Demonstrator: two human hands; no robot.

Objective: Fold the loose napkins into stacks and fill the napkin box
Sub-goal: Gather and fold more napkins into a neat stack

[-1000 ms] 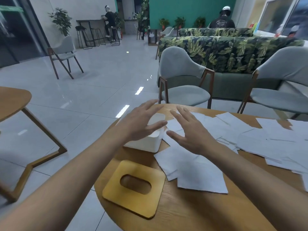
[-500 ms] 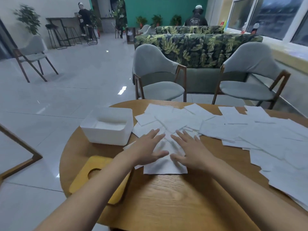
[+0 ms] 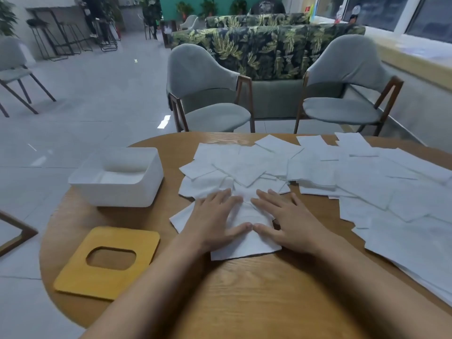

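Many white napkins [image 3: 318, 172] overlap, scattered flat.

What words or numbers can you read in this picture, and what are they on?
No text can be read here.
The napkins, white box and yellow lid: blank, nothing printed.
The bottle label on the windowsill: too blurred to read.
The print on the far person's dark top: too blurred to read.

Both hands, left [image 3: 215, 222] and right [image 3: 291, 225], lie flat, fingers straight, thumb tips touching.
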